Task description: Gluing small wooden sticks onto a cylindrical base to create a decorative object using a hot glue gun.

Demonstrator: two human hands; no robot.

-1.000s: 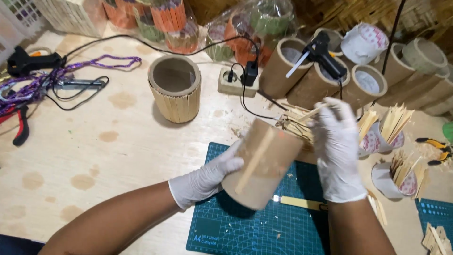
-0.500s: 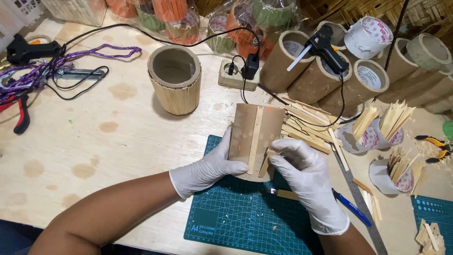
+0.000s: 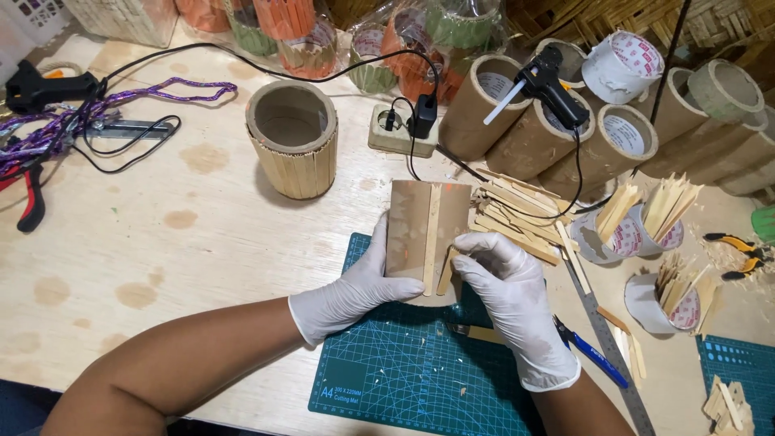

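A brown cardboard tube (image 3: 410, 230) lies on its side at the top edge of the green cutting mat (image 3: 404, 379). Two flat wooden sticks are on its upper face: one (image 3: 433, 236) runs its full length, a shorter one (image 3: 446, 273) sits beside it. My left hand (image 3: 355, 287), in a white glove, grips the tube's left side. My right hand (image 3: 508, 295), also gloved, holds the tube's lower right edge with its fingers by the short stick. A pile of loose wooden sticks (image 3: 517, 214) lies just right of the tube.
A stick-covered tube (image 3: 292, 149) stands upper left. A black glue gun (image 3: 549, 85) rests on cardboard tubes (image 3: 565, 137), wired to a power strip (image 3: 395, 129). Cups of sticks (image 3: 646, 226), a steel ruler (image 3: 601, 331), a blue pen (image 3: 593, 351), pliers (image 3: 31, 194) and purple cord (image 3: 97, 101) lie around.
The tube has been lowered from a tilted, lifted hold to lie flat at the mat's edge. My right hand came down from the tube's top to its lower right side.
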